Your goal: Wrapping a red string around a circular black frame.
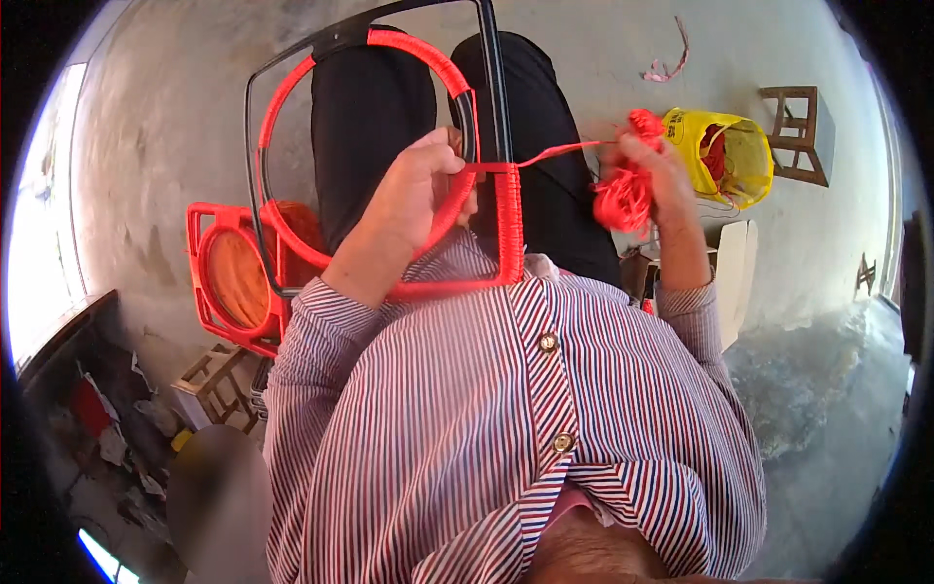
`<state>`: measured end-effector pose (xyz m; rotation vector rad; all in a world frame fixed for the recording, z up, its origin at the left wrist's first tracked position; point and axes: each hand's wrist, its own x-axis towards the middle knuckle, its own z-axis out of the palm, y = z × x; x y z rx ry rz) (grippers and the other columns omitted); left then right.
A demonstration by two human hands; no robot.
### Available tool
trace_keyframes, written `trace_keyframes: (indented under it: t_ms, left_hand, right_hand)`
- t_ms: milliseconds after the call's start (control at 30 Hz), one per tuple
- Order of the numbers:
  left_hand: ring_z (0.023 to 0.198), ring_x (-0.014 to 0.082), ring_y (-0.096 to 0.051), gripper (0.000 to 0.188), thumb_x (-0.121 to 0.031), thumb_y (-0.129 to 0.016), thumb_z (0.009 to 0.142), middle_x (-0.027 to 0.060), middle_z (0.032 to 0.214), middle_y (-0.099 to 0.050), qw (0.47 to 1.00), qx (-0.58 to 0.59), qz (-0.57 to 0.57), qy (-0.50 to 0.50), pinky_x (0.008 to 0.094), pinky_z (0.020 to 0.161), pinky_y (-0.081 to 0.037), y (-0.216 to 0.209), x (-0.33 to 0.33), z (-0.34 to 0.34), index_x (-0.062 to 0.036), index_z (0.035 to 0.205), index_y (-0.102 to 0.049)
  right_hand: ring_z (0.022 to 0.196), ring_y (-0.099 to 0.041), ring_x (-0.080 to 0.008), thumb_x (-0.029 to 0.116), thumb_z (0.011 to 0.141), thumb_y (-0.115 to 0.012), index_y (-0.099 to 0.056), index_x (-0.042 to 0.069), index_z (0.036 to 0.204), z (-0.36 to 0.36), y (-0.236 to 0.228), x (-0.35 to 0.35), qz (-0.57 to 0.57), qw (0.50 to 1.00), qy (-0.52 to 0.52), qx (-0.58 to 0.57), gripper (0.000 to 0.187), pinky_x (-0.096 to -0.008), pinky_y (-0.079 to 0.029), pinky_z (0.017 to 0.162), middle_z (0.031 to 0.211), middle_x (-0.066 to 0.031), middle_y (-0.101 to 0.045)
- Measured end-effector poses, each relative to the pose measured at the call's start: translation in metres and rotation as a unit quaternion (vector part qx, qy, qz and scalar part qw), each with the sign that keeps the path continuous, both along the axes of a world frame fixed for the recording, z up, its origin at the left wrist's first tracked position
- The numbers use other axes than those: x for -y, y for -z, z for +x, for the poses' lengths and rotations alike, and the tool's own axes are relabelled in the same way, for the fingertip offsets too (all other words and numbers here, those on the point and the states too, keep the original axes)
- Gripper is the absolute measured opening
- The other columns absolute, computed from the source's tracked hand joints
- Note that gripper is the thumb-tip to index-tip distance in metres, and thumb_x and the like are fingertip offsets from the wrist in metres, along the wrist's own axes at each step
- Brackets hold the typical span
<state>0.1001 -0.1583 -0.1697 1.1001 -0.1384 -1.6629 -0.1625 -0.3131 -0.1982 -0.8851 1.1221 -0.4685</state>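
A black rectangular frame (494, 88) with a round ring (425, 52) inside it rests across my lap. Red cord covers much of the ring and the frame's near and right sides; black still shows on the ring's right part and along the far and left bars. My left hand (409, 195) is closed round the ring's right side, thumb on top and some fingers hidden beneath. From the frame's right bar a red strand (559, 151) runs, drawn out straight, to my right hand (669, 180). That hand is closed on a loose red cord bundle (623, 201), off to the right.
Red-wrapped frames (201, 282) with a round orange-brown middle lie at the left. A yellow bag (687, 136) holding dark red material stands right, beside a wooden stool (820, 136). Another stool (199, 375) is at lower left. A pinkish strand (671, 70) lies on the floor.
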Motion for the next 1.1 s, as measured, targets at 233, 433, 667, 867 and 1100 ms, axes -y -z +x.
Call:
trace_keyframes:
  t_ms: [233, 433, 667, 867, 1100]
  left_hand:
    - [0.059, 0.0187, -0.059, 0.03, -0.019, -0.047, 0.078, 0.009, 0.081, -0.059, 0.999, 0.015, -0.03, 0.038, 0.0297, 0.049, -0.048, 0.015, -0.001, -0.001, -0.0012, 0.103, -0.051]
    - [0.094, 0.0178, -0.058, 0.037, -0.027, -0.046, 0.089, 0.0109, 0.104, -0.056, 0.958, 0.198, -0.112, -0.175, 0.0305, 0.077, -0.05, -0.012, 0.007, -0.03, 0.0005, 0.113, -0.05]
    - [0.085, 0.0165, -0.057, 0.034, 0.0, -0.042, 0.078, 0.01, 0.103, -0.054, 0.977, 0.145, -0.026, -0.154, 0.0285, 0.076, -0.051, -0.001, 0.005, -0.021, 0.0015, 0.112, -0.047]
    - [0.077, 0.0151, -0.061, 0.03, 0.004, -0.044, 0.074, 0.0061, 0.088, -0.06, 0.985, 0.152, -0.007, -0.075, 0.027, 0.075, -0.052, 0.012, 0.003, -0.014, 0.0032, 0.1, -0.058]
    - [0.07, 0.0171, -0.06, 0.025, 0.0, -0.047, 0.077, 0.0105, 0.089, -0.062, 0.999, 0.027, 0.005, -0.031, 0.0305, 0.067, -0.052, 0.027, -0.001, -0.01, 0.0053, 0.101, -0.055]
  right_hand:
    - [0.069, -0.059, -0.0151, 0.013, 0.082, -0.066, -0.054, 0.005, 0.113, -0.008, -0.005, 0.035, -0.173, 0.984, 0.028, 0.02, 0.034, -0.0295, -0.05, 0.061, 0.083, -0.0045, -0.061]
    - [0.089, -0.061, -0.026, 0.016, 0.07, -0.073, -0.063, 0.009, 0.104, 0.103, -0.053, -0.01, -0.666, 0.667, -0.332, -0.023, 0.036, -0.0354, -0.051, 0.071, 0.097, -0.0028, -0.063]
    - [0.101, -0.056, -0.0288, 0.021, 0.066, -0.076, -0.063, 0.007, 0.094, 0.096, -0.028, -0.016, -0.699, 0.701, -0.126, -0.064, 0.034, -0.0404, -0.047, 0.084, 0.11, -0.0059, -0.059]
    - [0.101, -0.053, -0.0295, 0.019, 0.063, -0.077, -0.064, 0.005, 0.089, 0.075, -0.009, -0.038, -0.605, 0.73, -0.298, -0.113, 0.033, -0.0394, -0.045, 0.084, 0.105, -0.0081, -0.059]
    - [0.099, -0.058, -0.0288, 0.019, 0.071, -0.069, -0.065, 0.004, 0.098, 0.067, -0.002, -0.036, -0.524, 0.822, -0.221, -0.038, 0.031, -0.035, -0.044, 0.09, 0.109, -0.0098, -0.06]
